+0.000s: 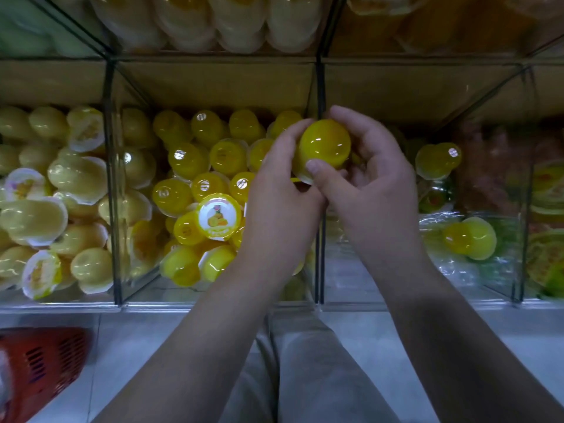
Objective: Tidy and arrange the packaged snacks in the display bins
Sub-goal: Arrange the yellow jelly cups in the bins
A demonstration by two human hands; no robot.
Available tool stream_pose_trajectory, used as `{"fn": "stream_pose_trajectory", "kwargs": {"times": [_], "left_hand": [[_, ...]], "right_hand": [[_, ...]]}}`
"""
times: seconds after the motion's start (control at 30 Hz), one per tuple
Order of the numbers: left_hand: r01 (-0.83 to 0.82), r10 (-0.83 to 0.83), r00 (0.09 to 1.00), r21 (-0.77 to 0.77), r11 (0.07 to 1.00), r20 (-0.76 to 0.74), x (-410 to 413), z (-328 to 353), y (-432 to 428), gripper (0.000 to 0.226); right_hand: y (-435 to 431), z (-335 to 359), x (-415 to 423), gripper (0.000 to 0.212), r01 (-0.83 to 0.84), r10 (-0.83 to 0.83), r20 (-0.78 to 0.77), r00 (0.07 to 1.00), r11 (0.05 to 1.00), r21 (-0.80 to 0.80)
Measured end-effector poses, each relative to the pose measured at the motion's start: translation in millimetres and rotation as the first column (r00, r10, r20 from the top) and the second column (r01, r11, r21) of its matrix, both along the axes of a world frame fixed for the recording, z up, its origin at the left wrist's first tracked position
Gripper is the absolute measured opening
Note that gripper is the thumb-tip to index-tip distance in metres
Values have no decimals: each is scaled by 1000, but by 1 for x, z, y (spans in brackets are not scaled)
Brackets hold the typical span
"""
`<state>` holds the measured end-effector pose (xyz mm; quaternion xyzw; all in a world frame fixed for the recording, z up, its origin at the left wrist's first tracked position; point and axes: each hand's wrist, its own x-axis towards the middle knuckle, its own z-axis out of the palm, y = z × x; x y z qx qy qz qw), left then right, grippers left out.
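A yellow jelly cup (324,143) with a domed bottom is held up between both hands above the divider of two clear bins. My left hand (282,196) grips its left side with fingers curled. My right hand (366,178) wraps its right side, thumb pressed on the cup's lower rim. Below and to the left, the middle bin (117,209) holds several yellow jelly cups (189,160), one lying with its printed fruit lid (218,216) facing up. In the right bin (517,270), one yellow cup (470,238) lies near the front and another (438,160) farther back.
The left bin holds several pale yellow cups (76,178). Upper shelf bins hold pale stacked cups (213,22). A red plastic basket (39,367) sits on the white floor at lower left. Packaged green and orange snacks (546,261) fill the far right bin. My legs are below.
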<state>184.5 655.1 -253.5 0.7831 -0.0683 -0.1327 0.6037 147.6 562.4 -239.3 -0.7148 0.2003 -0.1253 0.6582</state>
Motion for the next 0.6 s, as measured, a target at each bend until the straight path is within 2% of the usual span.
{"fn": "stream_pose_trajectory", "kwargs": {"times": [0.1, 0.27, 0.37, 0.43, 0.6], "left_hand": [[-13, 2, 997, 123, 992, 83, 1, -9, 18, 56], [-7, -73, 972, 338, 941, 223, 2, -26, 44, 57], [10, -119, 963, 408, 913, 241, 4, -33, 53, 61], [20, -140, 959, 435, 900, 246, 5, -36, 57, 61], [108, -184, 972, 414, 904, 148, 6, -47, 61, 57]], "right_hand": [[15, -9, 0, 54, 1, -1, -38, 999, 1000, -7], [37, -26, -4, 58, -35, 13, -150, 989, 989, -142], [47, -35, -6, 58, -49, 15, -181, 983, 982, -185], [51, -40, -7, 56, -73, 20, -196, 980, 961, -267], [59, -50, -5, 50, -151, 42, -225, 974, 856, -494]]}}
